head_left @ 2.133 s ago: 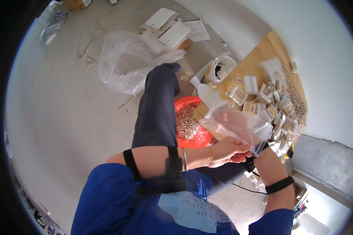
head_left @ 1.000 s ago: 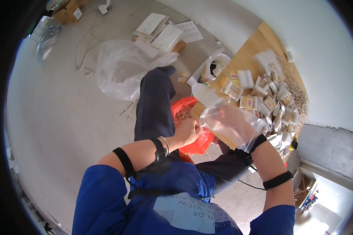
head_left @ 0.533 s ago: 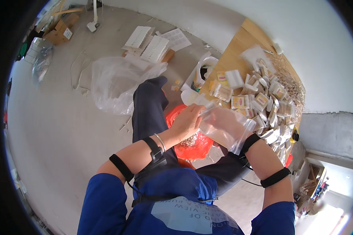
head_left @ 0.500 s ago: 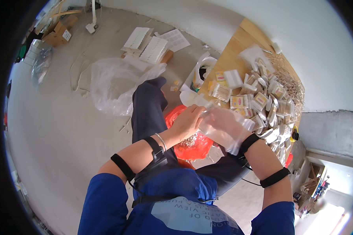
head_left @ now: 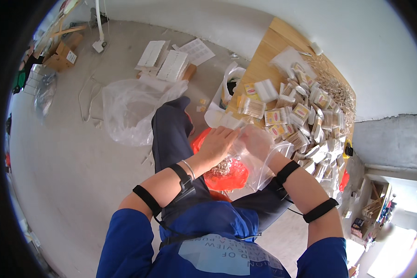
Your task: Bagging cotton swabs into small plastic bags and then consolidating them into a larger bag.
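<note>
My left hand (head_left: 217,144) is closed, its fingertips on the edge of a clear plastic bag (head_left: 260,170). My right hand (head_left: 256,140) shows hazily through the plastic, seemingly inside the bag, so how its fingers lie is hard to make out. Below both hands, between my legs, sits a red plastic bag (head_left: 231,177) with a heap of small thin sticks (head_left: 223,167) in it, which look like loose cotton swabs. To the right, packs of cotton swabs (head_left: 275,116) lie piled on a wooden table (head_left: 259,60).
Loose swabs (head_left: 340,92) are heaped along the table's far right edge. A white bag (head_left: 227,88) stands beside the table. On the floor lie a large clear plastic sheet (head_left: 125,111), white boxes (head_left: 172,66), a printed sheet (head_left: 197,51) and a cable (head_left: 84,104). A cardboard box (head_left: 62,55) sits far left.
My right hand and the clear bag have shifted left, closer to my left hand. The bag's open edge now hangs lower, over the red bag. The whole view has turned slightly.
</note>
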The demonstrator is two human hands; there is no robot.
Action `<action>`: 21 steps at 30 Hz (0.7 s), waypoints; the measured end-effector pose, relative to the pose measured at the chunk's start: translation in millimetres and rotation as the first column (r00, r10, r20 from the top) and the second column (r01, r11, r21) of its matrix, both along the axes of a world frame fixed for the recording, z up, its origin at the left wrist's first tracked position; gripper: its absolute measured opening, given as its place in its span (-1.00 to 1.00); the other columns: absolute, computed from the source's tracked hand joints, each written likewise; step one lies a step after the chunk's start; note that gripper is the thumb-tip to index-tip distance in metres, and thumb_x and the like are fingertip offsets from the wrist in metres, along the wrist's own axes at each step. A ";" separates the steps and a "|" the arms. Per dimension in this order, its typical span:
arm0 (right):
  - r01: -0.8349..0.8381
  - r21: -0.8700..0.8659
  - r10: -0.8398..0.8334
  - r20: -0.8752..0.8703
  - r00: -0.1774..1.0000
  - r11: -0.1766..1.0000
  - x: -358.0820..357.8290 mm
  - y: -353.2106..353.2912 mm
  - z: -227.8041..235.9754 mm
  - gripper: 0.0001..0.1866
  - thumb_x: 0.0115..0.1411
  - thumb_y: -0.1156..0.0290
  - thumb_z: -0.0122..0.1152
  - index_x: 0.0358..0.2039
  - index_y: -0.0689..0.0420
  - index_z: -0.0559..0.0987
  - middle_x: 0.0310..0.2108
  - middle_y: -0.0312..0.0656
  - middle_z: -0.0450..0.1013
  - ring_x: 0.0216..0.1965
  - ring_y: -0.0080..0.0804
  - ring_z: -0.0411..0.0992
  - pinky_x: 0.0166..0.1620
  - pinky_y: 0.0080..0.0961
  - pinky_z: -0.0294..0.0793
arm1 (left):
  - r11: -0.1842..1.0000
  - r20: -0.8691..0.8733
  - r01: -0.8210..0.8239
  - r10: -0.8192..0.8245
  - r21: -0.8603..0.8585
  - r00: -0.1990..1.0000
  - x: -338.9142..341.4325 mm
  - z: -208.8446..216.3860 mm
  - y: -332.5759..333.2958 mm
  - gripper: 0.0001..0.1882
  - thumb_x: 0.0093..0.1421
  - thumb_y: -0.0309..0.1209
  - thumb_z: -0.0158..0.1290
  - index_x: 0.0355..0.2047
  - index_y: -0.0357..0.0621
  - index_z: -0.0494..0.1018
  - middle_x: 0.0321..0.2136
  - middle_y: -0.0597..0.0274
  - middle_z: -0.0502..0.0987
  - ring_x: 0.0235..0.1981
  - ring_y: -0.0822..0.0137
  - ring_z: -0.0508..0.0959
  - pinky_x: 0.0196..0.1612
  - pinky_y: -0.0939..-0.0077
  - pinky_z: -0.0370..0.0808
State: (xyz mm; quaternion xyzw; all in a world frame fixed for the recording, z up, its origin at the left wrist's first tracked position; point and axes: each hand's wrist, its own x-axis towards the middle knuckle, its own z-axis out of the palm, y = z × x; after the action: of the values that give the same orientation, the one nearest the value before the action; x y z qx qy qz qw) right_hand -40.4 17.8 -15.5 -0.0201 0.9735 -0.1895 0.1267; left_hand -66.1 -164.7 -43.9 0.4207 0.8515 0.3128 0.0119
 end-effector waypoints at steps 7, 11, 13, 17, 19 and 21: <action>0.156 -0.029 -0.159 -0.160 0.974 0.987 8.8 -10.2 -6.8 -0.84 0.11 0.34 0.06 -0.40 0.16 0.48 -0.46 0.02 0.47 -0.36 0.05 0.45 -0.30 -0.15 0.42 | 0.995 -0.014 0.069 -0.070 -0.065 0.997 -1.4 10.6 2.2 -0.49 0.07 -0.49 -0.03 0.09 -0.17 0.26 -0.07 0.21 0.42 -0.03 0.21 0.39 0.04 0.31 0.30; 0.205 -0.018 -0.206 -0.120 0.971 0.979 7.5 -9.7 -7.8 -0.85 0.11 0.35 0.04 -0.40 0.15 0.48 -0.44 0.02 0.47 -0.35 0.05 0.45 -0.28 -0.16 0.43 | 0.990 -0.103 0.142 -0.141 0.002 0.985 -3.0 4.7 9.5 -0.40 0.09 -0.49 -0.05 0.18 -0.24 0.12 0.05 0.13 0.36 0.11 0.19 0.32 0.17 0.30 0.22; 0.209 0.033 -0.207 -0.061 0.976 0.977 9.9 -2.1 -4.1 -0.85 0.11 0.34 0.04 -0.39 0.14 0.49 -0.43 0.01 0.48 -0.33 0.04 0.45 -0.27 -0.16 0.43 | 0.984 -0.050 0.176 -0.176 0.012 0.983 -3.7 4.9 14.3 -0.37 0.09 -0.50 -0.06 0.20 -0.27 0.07 0.08 0.10 0.34 0.14 0.18 0.30 0.21 0.30 0.20; -0.062 -0.103 0.055 -0.069 0.996 0.993 36.7 0.9 44.9 -0.80 0.06 0.34 0.10 -0.33 0.16 0.51 -0.36 0.01 0.47 -0.27 0.00 0.44 -0.21 -0.18 0.42 | 0.983 -0.121 0.179 -0.183 -0.044 0.976 -3.8 0.9 12.0 -0.41 0.15 -0.46 -0.07 0.19 -0.33 0.08 0.04 0.05 0.37 0.08 0.22 0.36 0.16 0.30 0.24; 0.079 -0.003 -0.079 0.099 0.992 0.997 52.8 -12.5 103.3 -0.73 0.01 0.34 0.17 -0.25 0.16 0.51 -0.32 0.01 0.47 -0.25 -0.03 0.44 -0.17 -0.20 0.42 | 0.983 -0.154 0.171 -0.180 -0.073 0.972 -4.2 1.0 4.7 -0.40 0.15 -0.47 -0.07 0.20 -0.34 0.06 0.03 0.05 0.37 0.08 0.22 0.37 0.17 0.30 0.24; 0.148 0.052 -0.151 0.068 0.986 0.988 70.3 -6.9 119.5 -0.66 -0.01 0.32 0.20 -0.19 0.15 0.50 -0.33 0.00 0.47 -0.26 -0.05 0.45 -0.16 -0.22 0.43 | 0.972 -0.132 0.189 -0.207 -0.137 0.969 -5.7 5.4 7.3 -0.35 0.10 -0.49 -0.03 0.21 -0.32 0.04 0.07 0.03 0.34 0.09 0.18 0.36 0.17 0.30 0.25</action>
State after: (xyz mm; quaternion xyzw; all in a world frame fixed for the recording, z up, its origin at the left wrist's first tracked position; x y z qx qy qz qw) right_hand 29.9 10.9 103.9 0.0627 0.9712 -0.1765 0.1475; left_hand -71.8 -157.5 -38.5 0.5240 0.8213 0.2253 0.0071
